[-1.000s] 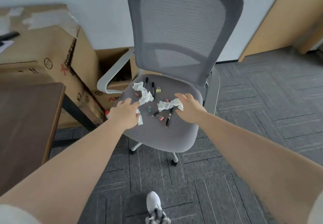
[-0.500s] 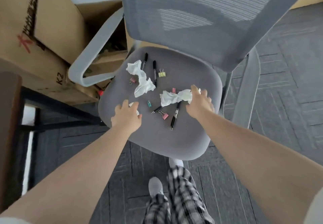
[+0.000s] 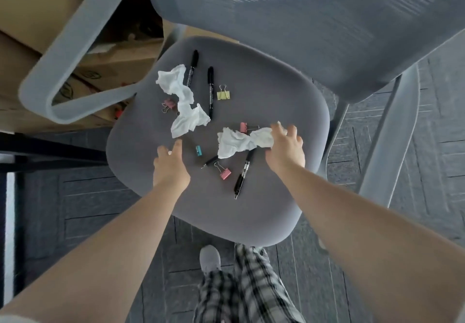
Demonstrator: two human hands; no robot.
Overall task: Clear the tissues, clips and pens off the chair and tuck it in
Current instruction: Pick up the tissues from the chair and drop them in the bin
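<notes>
- Grey fabric chair seat (image 3: pixel 264 91) is carrying nearly all the clutter; clearing is judged barely begun.
- Right hand (image 3: pixel 285 149) is closing its fingers on the right end of a crumpled tissue (image 3: pixel 239 141) at 3 o'clock of the seat.
- Left hand (image 3: pixel 169 165) is curling at 8 o'clock; something white is showing between its fingers, possibly a tissue, cannot tell.
- Second tissue (image 3: pixel 183 106) is lying toward 11 o'clock, beside two black markers (image 3: pixel 210 91).
- Binder clips are sitting scattered: yellow clip (image 3: pixel 223 94), pink clip (image 3: pixel 224 173), teal clip (image 3: pixel 198 151).
- Black pen (image 3: pixel 242 174) is lying at 5 o'clock.
- Remaining: all pens and clips, then tucking the chair in.
</notes>
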